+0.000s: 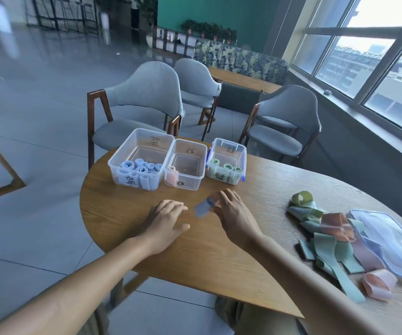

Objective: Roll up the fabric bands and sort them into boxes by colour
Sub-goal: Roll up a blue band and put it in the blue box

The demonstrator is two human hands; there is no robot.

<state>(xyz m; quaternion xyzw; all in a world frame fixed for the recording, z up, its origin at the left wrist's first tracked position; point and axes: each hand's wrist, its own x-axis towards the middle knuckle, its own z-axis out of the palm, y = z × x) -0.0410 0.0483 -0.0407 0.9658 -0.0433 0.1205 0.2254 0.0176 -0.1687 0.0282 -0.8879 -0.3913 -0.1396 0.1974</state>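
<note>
Round wooden table (209,257), carrying everything. Along its far edge, three clear boxes in a row: left box (140,158) packed with blue rolls (144,166) at its near end, middle box (187,163) with a single pink roll (172,176) in its near left corner, right box (226,160) with green rolls (225,166). On the right side of the table, a loose heap of green and pink bands (328,235) just beside a clear lid (393,240). Near the table's middle, left hand (165,223) palm down with fingers (179,207) relaxed and slightly spread, holding nothing, just left of the blue band. Right hand (233,213) curled, its fingers (219,198) pinching a small blue band (203,207), partly rolled; roll tucked under the fingertips, loose tail sticking out to the left toward the left hand, not touching it.
</note>
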